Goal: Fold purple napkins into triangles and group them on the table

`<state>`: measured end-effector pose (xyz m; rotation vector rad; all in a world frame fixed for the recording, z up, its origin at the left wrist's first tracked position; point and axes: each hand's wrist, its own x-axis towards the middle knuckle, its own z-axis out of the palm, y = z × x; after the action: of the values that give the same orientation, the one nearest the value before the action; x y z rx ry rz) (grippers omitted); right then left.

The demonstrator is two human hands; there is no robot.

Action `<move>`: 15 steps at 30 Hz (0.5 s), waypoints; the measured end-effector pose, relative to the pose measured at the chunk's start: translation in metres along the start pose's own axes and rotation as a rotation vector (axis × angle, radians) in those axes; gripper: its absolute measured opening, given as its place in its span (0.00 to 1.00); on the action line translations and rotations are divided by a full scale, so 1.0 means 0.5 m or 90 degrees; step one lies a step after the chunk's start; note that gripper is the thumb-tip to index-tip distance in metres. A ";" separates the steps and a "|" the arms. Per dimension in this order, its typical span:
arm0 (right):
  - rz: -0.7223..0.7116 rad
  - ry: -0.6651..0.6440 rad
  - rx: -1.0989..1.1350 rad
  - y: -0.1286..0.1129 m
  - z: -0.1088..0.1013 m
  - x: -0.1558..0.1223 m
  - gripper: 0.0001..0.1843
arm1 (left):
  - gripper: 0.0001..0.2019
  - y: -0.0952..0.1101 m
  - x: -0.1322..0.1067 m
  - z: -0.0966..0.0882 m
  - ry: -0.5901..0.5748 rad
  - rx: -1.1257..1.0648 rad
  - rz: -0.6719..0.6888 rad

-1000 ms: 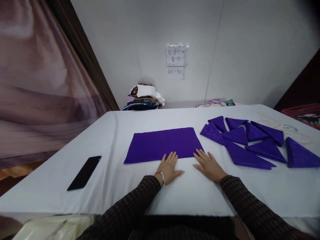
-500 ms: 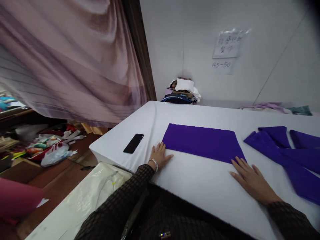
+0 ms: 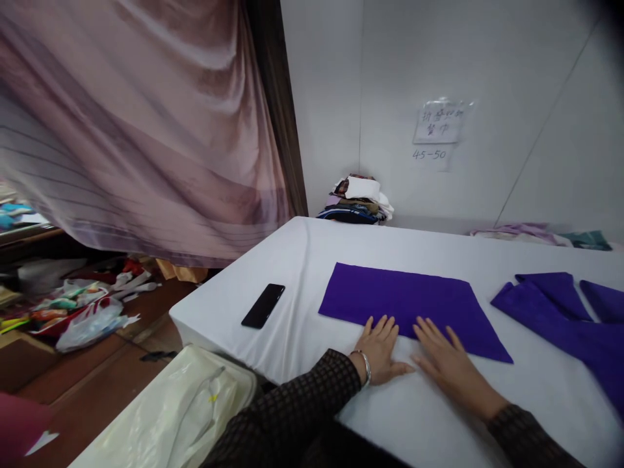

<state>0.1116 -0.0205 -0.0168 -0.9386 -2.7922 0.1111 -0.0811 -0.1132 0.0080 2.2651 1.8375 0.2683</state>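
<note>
A purple cloth (image 3: 409,305), folded into a long rectangle, lies flat on the white-covered table (image 3: 312,260). My left hand (image 3: 380,350) rests flat at the cloth's near edge with fingers spread, fingertips touching the fabric. My right hand (image 3: 446,361) lies flat just beside it, fingers stretched onto the same edge. Neither hand holds anything. Several purple cloths folded into triangles (image 3: 560,305) lie to the right, partly cut off by the frame.
A black phone (image 3: 263,305) lies near the table's left edge. A pile of folded clothes (image 3: 358,198) sits in the far corner under a wall note (image 3: 441,123). A curtain (image 3: 146,130) hangs left; bags litter the floor (image 3: 82,312). A pale plastic bag (image 3: 180,403) sits below the table.
My hands were apart at the cloth's two near corners half a second ago; now they lie close together at the middle of its near edge. The view stays turned left.
</note>
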 end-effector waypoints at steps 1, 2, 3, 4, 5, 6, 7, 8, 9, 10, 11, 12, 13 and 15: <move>-0.029 -0.004 0.018 -0.030 0.004 0.020 0.35 | 0.42 -0.002 -0.001 0.003 -0.005 -0.002 -0.005; -0.051 -0.008 0.035 -0.054 0.010 0.036 0.35 | 0.40 -0.003 -0.003 0.005 -0.010 -0.002 -0.008; -0.067 -0.013 0.050 -0.073 0.016 0.048 0.35 | 0.39 -0.004 -0.004 0.007 -0.014 -0.001 -0.008; -0.078 -0.018 0.062 -0.084 0.022 0.056 0.34 | 0.39 -0.005 -0.006 0.007 -0.017 0.000 -0.007; -0.084 -0.022 0.071 -0.090 0.030 0.058 0.34 | 0.39 -0.005 -0.006 0.008 -0.019 -0.001 -0.006; -0.087 -0.026 0.077 -0.089 0.037 0.057 0.35 | 0.38 -0.004 -0.007 0.007 -0.018 -0.005 -0.006; -0.087 -0.029 0.080 -0.083 0.045 0.053 0.35 | 0.38 -0.004 -0.007 0.007 -0.014 -0.009 -0.005; -0.090 -0.031 0.081 -0.072 0.052 0.046 0.34 | 0.38 -0.003 -0.006 0.007 -0.008 -0.014 -0.006; -0.094 -0.031 0.079 -0.057 0.058 0.036 0.34 | 0.38 -0.002 -0.006 0.006 -0.003 -0.019 -0.008; -0.099 -0.027 0.073 -0.039 0.064 0.024 0.34 | 0.39 -0.001 -0.006 0.005 -0.002 -0.022 -0.009; -0.103 -0.022 0.065 -0.019 0.068 0.011 0.33 | 0.40 -0.001 -0.005 0.005 -0.003 -0.022 -0.012; -0.104 -0.014 0.054 0.004 0.072 -0.005 0.33 | 0.41 -0.001 -0.005 0.004 -0.007 -0.020 -0.015; -0.100 -0.006 0.042 0.029 0.074 -0.023 0.32 | 0.42 -0.001 -0.004 0.003 -0.012 -0.018 -0.017; -0.071 0.009 0.020 0.082 0.078 -0.065 0.32 | 0.43 -0.001 -0.004 0.001 -0.021 -0.013 -0.016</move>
<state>0.1531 -0.0077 -0.0656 -0.7720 -2.8141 0.1318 -0.0820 -0.1151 0.0075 2.2170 1.8372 0.2424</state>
